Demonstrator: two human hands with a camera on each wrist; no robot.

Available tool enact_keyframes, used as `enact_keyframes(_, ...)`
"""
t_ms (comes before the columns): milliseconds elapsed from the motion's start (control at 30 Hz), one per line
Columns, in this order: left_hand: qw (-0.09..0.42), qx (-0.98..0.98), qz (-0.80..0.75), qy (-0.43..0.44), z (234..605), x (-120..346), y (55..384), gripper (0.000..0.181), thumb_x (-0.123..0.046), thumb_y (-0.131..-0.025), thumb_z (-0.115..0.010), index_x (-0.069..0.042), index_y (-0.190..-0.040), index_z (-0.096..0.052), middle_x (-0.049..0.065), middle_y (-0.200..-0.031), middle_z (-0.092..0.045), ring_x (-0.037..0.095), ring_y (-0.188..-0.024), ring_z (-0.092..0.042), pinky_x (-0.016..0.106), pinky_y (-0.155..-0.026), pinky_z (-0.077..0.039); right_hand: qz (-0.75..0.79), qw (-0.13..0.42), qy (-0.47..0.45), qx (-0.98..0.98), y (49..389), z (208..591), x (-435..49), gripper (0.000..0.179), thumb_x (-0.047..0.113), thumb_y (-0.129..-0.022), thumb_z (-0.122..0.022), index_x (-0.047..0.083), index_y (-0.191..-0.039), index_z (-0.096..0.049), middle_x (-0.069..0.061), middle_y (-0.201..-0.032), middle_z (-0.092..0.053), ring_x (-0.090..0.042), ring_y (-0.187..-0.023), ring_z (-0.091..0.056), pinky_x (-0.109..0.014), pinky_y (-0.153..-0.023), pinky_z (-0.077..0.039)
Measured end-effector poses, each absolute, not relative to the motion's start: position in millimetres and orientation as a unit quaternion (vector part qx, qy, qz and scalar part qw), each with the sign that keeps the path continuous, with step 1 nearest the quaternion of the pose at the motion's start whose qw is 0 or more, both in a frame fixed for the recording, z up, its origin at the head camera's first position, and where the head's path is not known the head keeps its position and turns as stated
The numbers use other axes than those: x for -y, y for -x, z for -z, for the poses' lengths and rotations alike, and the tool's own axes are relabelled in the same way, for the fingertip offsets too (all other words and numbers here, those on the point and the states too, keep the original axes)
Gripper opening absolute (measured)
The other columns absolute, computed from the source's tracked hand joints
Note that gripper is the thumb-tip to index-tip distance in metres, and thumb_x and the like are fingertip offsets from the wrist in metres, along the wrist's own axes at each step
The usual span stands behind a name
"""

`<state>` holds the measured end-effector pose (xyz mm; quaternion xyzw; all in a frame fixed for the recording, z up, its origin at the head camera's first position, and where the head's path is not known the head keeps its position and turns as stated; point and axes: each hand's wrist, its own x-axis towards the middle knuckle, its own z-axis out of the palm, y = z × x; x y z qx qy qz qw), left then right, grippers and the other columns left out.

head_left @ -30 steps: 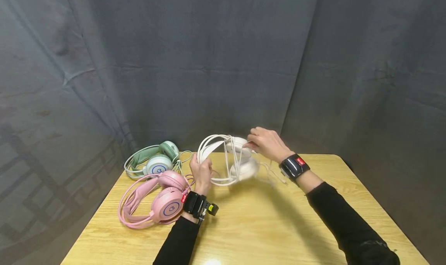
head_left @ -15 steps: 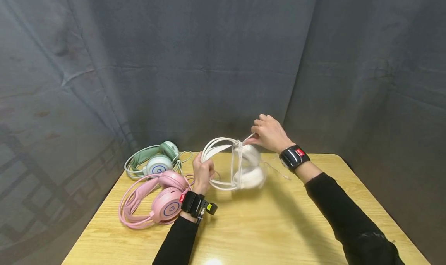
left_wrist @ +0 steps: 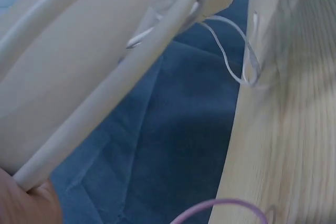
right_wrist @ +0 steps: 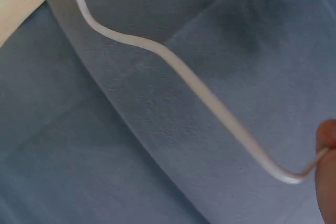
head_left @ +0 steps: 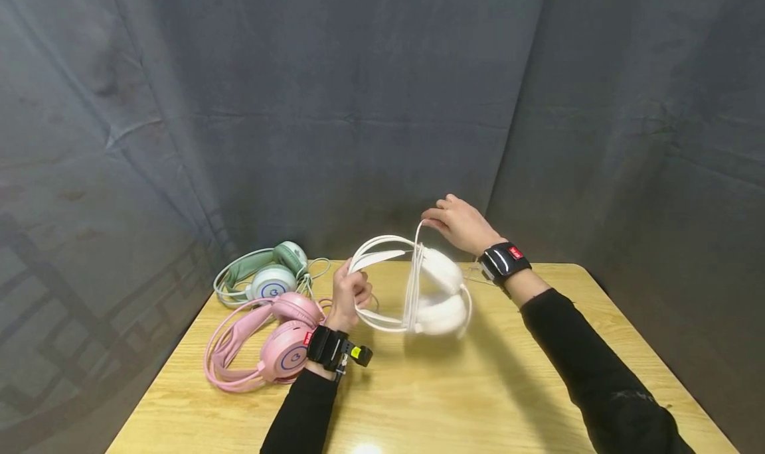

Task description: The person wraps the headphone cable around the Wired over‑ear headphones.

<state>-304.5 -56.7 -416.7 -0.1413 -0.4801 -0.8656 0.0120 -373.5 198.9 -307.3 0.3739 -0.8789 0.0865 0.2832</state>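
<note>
White headphones (head_left: 441, 316) are held up over the table, ear cups toward the right. My left hand (head_left: 349, 296) grips them by the headband; the left wrist view shows the headband (left_wrist: 107, 95) large and close, with part of the left hand (left_wrist: 29, 203) at its lower end. Several turns of white cable (head_left: 414, 287) run around the headphones beside the ear cups. Above them, my right hand (head_left: 459, 225) pinches the cable, which rises to the fingertips. In the right wrist view a stretch of that cable (right_wrist: 210, 100) reaches the right hand (right_wrist: 326, 169) at the edge.
Pink headphones (head_left: 293, 354) lie on the wooden table (head_left: 430, 401) at the left, close to my left wrist. Behind them lie green headphones (head_left: 271, 283) with their cable. A grey curtain (head_left: 358, 109) hangs around the table's back and sides.
The white headphones have shifted slightly right and turned in my left hand. My right hand has risen from beside the ear cup, drawing the cable up; more turns now lie bunched together.
</note>
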Motion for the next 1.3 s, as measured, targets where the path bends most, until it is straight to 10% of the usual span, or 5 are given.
enact_keyframes(433, -0.083, 0.305, 0.909, 0.271, 415.2, 59.7, 304.6, 0.032, 0.009, -0.075, -0.02, -0.017, -0.073, -0.04, -0.003, -0.056, -0.011, 0.011, -0.043, -0.006, 0.018, -0.034, -0.013, -0.246, 0.074, -0.253, 0.933, 390.8, 332.5, -234.9, 0.034, 0.008, -0.102, -0.047, 0.008, -0.132, -0.062, -0.015, -0.109, -0.072, -0.03, -0.107, -0.066, -0.045, -0.09, -0.052)
enact_keyframes(633, -0.135, 0.241, 0.916, 0.291, 412.8, 62.5, 305.1, 0.03, 0.004, -0.075, -0.011, -0.017, -0.069, -0.033, -0.004, -0.058, -0.01, 0.008, -0.044, -0.008, 0.017, -0.037, -0.011, -0.233, 0.071, -0.242, 0.939, 394.9, 355.4, -254.4, 0.047, -0.007, -0.096, -0.039, 0.009, -0.134, -0.06, -0.017, -0.11, -0.07, -0.034, -0.11, -0.062, -0.046, -0.088, -0.049)
enact_keyframes(900, -0.169, 0.177, 0.939, 0.242, 412.8, 66.8, 303.5, 0.032, 0.0, -0.078, -0.011, -0.016, -0.072, -0.038, -0.006, -0.06, -0.007, 0.006, -0.047, -0.007, 0.017, -0.041, -0.008, -0.247, 0.071, -0.197, 0.946, 399.5, 389.5, -269.9, 0.04, 0.001, -0.099, -0.046, 0.012, -0.135, -0.06, -0.013, -0.107, -0.068, -0.021, -0.075, -0.054, -0.035, -0.069, -0.044)
enact_keyframes(1300, -0.193, 0.089, 0.965, 0.157, 416.5, 74.5, 303.7, 0.014, -0.006, -0.078, -0.032, -0.014, -0.067, -0.037, -0.008, -0.063, -0.011, 0.004, -0.052, -0.009, 0.015, -0.048, -0.012, -0.263, 0.073, -0.162, 0.948, 383.9, 417.2, -287.3, 0.037, 0.004, -0.102, -0.043, 0.001, -0.138, -0.053, -0.017, -0.094, -0.068, -0.03, -0.088, -0.063, -0.042, -0.076, -0.049)
